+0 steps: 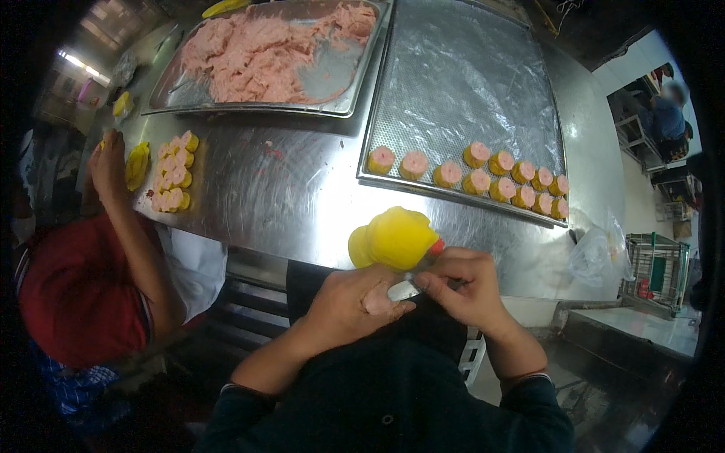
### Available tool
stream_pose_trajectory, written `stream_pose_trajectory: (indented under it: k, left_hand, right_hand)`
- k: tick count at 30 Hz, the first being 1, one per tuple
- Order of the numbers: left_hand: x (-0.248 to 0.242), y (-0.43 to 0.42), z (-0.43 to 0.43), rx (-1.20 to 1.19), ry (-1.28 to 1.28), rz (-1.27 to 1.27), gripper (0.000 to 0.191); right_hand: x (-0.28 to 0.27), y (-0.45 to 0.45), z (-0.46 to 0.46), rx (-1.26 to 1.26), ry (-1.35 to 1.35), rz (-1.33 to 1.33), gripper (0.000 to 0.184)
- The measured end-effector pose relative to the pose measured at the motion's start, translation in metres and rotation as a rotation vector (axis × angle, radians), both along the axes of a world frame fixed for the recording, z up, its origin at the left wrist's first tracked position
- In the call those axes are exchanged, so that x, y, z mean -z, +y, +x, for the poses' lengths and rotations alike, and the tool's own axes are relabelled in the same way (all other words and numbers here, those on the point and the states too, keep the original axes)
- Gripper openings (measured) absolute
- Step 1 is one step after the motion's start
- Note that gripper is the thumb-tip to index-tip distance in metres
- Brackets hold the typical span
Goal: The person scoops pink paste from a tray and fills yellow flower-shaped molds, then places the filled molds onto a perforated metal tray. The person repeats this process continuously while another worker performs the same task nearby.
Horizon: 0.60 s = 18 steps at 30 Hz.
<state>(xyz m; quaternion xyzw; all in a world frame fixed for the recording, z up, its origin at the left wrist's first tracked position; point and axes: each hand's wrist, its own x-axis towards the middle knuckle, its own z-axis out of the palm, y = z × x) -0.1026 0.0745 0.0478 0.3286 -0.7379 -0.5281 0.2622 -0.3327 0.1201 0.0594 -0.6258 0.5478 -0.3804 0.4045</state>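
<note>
My left hand (354,300) is cupped around a dumpling (378,300) with pink filling on top. In my right hand (467,289) is a flat metal spreader (403,290), its blade against the filling. Just beyond my hands lies a stack of yellow dumpling wrappers (399,238) on the steel table, with a small red thing (436,247) at its right side. Open-topped dumplings (447,174) in yellow wrappers stand in rows along the near edge of a perforated metal tray (558,136) lined with clear film.
A deep steel pan (348,107) of pink minced filling (255,56) stands at the back left. More dumplings (175,172) and wrappers (137,165) lie by a co-worker's hand (107,167). A clear plastic bag (595,257) sits at the table's right edge.
</note>
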Motion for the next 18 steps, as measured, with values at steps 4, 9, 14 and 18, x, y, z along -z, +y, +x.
stream_pose_trajectory:
  k: [4,9,14,18]
  left_hand:
    - [-0.003,-0.001,0.005,0.099,-0.109,-0.010,0.035]
    - [-0.002,-0.003,0.007,0.020,-0.056,0.007,0.038]
    - [0.004,-0.003,0.000,-0.018,0.149,0.011,0.034]
    - [0.004,0.000,0.001,0.019,0.202,0.131,0.029]
  right_hand:
    - [0.005,-0.004,0.019,-0.032,0.052,-0.203,0.012]
    - [0.013,0.000,0.009,0.095,0.188,-0.120,0.013]
    - [0.012,0.002,-0.012,0.028,-0.093,0.054,0.015]
    - [0.009,-0.005,-0.006,-0.062,-0.069,-0.189,0.014]
